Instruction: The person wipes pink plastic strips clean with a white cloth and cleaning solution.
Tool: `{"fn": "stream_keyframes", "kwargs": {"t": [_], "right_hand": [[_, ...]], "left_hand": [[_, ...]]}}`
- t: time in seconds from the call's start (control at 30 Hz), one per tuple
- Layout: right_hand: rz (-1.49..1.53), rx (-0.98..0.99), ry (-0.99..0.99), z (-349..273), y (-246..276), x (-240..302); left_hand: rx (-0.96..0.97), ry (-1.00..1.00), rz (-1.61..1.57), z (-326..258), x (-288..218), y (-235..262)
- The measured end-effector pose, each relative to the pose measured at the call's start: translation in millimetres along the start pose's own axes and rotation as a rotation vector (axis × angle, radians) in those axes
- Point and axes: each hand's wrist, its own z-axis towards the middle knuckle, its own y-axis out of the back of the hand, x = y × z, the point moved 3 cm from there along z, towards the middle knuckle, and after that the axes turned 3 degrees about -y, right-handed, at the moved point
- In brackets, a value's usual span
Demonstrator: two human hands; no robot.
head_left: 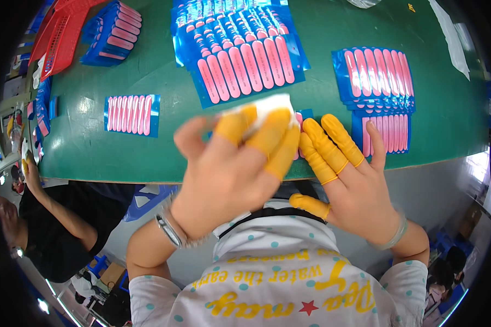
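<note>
Yellow finger cots cover most fingertips of both my hands. My left hand (223,169) presses a folded white cloth (278,102) under its bent fingers, near the table's front edge. Beneath the hands lies a blue sheet with pink strips (306,114), mostly hidden, so only bits of it show. My right hand (357,188) rests with its fingers stretched flat at the right end of that sheet, thumb held apart. Just beyond the hands is a large overlapping stack of blue sheets with pink rounded strips (245,65).
On the green table (163,71), more pink-strip sheets lie at right (379,76), a single sheet (130,115) at left, and a curved pile (117,32) beside a red plastic basket (65,38). Another person's arm (60,204) is at the left edge.
</note>
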Motion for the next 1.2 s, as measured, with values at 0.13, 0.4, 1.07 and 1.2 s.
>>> {"fn": "stream_keyframes", "kwargs": {"t": [0.13,0.4,1.07,1.2], "right_hand": [[-0.061,-0.030,-0.043,-3.1,-4.4,5.0],[-0.021,-0.096,-0.042,-4.8,7.9,-7.1],[-0.039,-0.115,-0.090,-10.5,5.6,-0.2],[-0.075,-0.155,-0.098,-11.4,0.0,0.2]], "left_hand": [[0.037,0.002,-0.005,-9.5,-19.6,4.9],[0.074,-0.008,-0.080,-29.8,-31.9,5.8],[0.052,-0.128,0.019,38.3,9.3,-3.0],[0.072,-0.152,0.055,30.4,-6.6,0.7]]}}
